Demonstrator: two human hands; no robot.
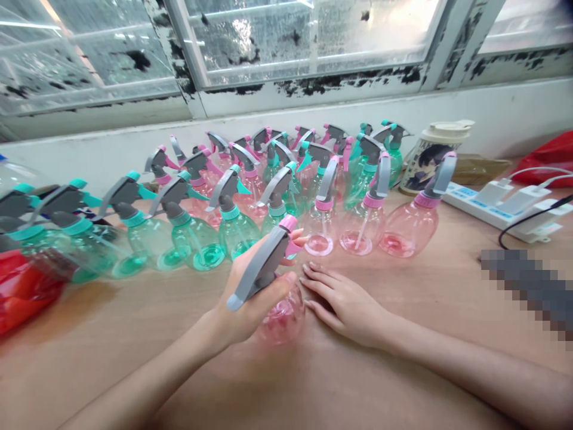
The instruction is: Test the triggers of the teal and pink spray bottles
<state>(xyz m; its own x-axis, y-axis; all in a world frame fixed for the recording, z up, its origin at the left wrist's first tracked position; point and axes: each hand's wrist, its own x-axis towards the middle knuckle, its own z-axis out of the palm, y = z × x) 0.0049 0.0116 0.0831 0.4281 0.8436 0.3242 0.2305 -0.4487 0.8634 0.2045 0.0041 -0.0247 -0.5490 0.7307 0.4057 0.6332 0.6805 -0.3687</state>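
Note:
A pink spray bottle (283, 322) with a grey and pink trigger head stands in front of me, and my left hand (246, 298) is wrapped round its neck below the head. Part of the bottle is hidden behind that hand. Just right of it, my right hand (347, 301) rests low over the table, fingers stretched toward the bottle and holding nothing. Beyond my hands stands a front row of spray bottles, with green ones such as this green spray bottle (203, 245) to the left and pink ones such as this pink spray bottle (409, 233) to the right.
More pink and green spray bottles crowd behind the front row. A patterned cup (427, 158) with a lid stands right of them, beside a white power strip (496, 206) with plugged-in chargers. Red plastic bags (27, 292) lie at both sides. A pixelated dark object (528, 289) lies right.

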